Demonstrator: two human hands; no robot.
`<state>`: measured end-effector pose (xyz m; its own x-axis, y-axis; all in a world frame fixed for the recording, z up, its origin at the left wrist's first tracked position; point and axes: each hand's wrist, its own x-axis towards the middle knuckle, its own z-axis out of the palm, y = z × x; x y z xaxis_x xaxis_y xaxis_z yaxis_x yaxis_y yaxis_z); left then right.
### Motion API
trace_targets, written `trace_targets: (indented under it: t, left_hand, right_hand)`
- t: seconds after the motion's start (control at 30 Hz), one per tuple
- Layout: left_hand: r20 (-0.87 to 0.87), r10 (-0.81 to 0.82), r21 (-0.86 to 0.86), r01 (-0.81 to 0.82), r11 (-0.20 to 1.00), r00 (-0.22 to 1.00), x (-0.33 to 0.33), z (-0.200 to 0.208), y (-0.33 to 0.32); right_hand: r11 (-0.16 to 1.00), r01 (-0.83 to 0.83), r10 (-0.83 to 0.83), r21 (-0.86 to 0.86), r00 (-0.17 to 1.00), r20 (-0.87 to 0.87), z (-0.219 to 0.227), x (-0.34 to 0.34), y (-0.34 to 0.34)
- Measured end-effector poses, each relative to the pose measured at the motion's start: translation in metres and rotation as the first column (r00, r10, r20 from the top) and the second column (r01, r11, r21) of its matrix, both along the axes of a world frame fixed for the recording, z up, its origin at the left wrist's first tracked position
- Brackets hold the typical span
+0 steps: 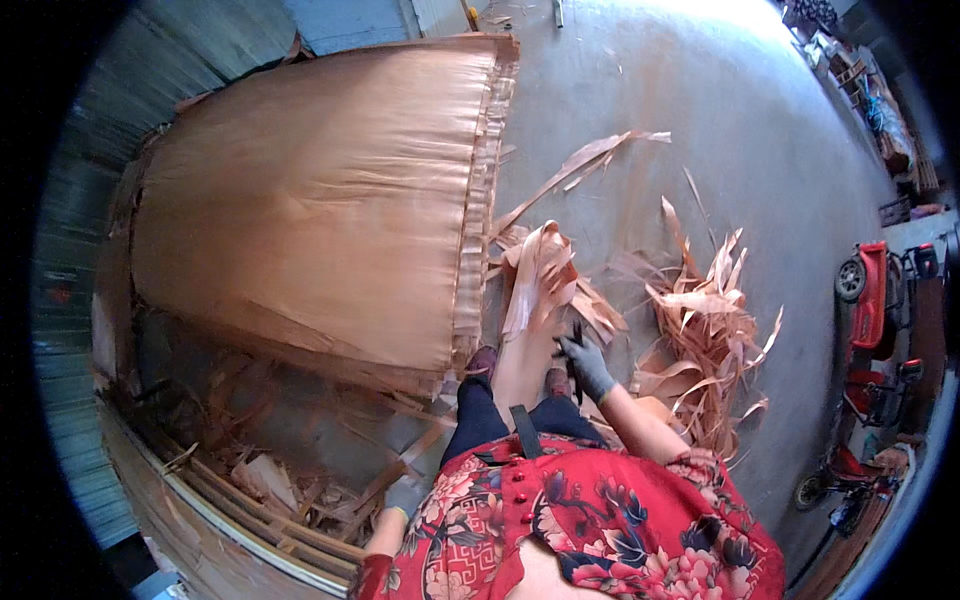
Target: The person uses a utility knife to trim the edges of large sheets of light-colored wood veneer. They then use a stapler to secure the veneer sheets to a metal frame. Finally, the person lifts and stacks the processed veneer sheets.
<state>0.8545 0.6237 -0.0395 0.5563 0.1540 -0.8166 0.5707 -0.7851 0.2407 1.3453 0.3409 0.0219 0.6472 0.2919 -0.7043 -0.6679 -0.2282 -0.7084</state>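
Observation:
My right hand (590, 370), in a grey glove, is in front of my body above my right shoe. It is closed round a dark, slender tool (577, 345) whose kind I cannot make out. My left hand (404, 496), also gloved, hangs low at my left side, beside thin wood strips (415, 450); its fingers are too unclear to read. Ahead to the left lies a wide stack of thin wood veneer sheets (320, 210) with a ragged right edge. A bunch of crumpled veneer strips (540, 275) lies on the floor just beyond my feet.
Curled veneer scraps (710, 320) form a heap to the right. More scraps (270, 480) lie at lower left, by a long wooden frame (220, 500). A corrugated wall (80, 330) bounds the left. Red wheeled vehicles (868, 295) stand along the far right on the concrete floor (790, 200).

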Motion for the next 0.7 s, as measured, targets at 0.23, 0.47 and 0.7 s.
trace_targets:
  t: [0.23,0.47,0.7]
  left_hand:
    - [-0.135,0.468,0.073,-0.463,0.884,0.873,-0.065,0.06,-0.123]
    - [-0.015,0.596,0.115,-0.59,0.799,0.803,-0.048,0.092,-0.167]
    - [0.189,0.569,0.176,-0.598,0.782,0.8,-0.085,0.067,-0.206]
  right_hand:
    - [0.95,0.263,-0.214,0.166,0.94,-0.264,-0.008,0.045,0.032]
    - [0.982,0.115,-0.136,0.152,0.981,0.139,-0.019,0.035,0.001]
    - [0.943,-0.322,0.334,-0.088,0.894,0.3,-0.014,-0.049,-0.069]
